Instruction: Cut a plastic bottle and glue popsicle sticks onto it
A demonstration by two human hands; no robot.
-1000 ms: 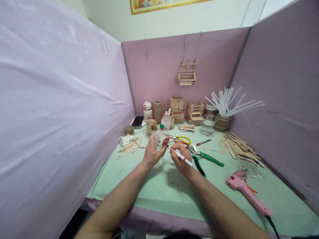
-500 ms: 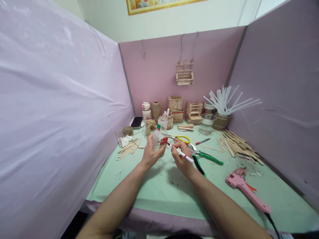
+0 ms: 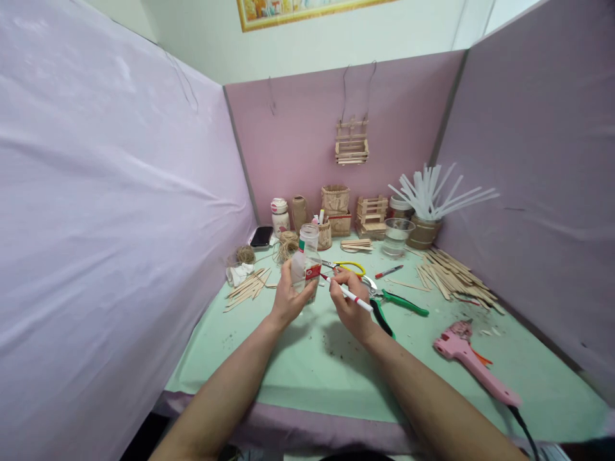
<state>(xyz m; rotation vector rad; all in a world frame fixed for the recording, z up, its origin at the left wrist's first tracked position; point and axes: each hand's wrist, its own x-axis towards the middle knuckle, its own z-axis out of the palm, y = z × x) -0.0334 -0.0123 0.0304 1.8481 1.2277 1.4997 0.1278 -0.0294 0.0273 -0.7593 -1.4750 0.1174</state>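
1. Left hand (image 3: 288, 298): gripping the clear bottle (image 3: 298, 261) by its side, center of frame. Bottle close to upright, mouth up, green and red patches on its label.
2. Right hand (image 3: 352, 306): fingers closed around a white marker (image 3: 361, 303) with a red band, just right of the bottle. Red tip aims at the red patch; can't tell if it's touching.
3. Near the right hand: yellow-handled scissors (image 3: 353, 267) above it, green-handled pruners (image 3: 406, 303) to its right, red pen (image 3: 389, 272) past those.
4. Lower right: pink glue gun (image 3: 473, 365) lying on the counter (image 3: 317, 390). Loose pile of wood sticks (image 3: 456, 282) above it.
5. Left of the bottle: smaller stick pile (image 3: 247, 289), twine (image 3: 288, 246), phone (image 3: 262, 237).
6. Back right: clear cup (image 3: 398, 238) beside a brown pot (image 3: 423, 232) full of white strips (image 3: 427, 195).
7. Upper center: stick rack (image 3: 352, 152) hanging against the pink panel (image 3: 288, 147).
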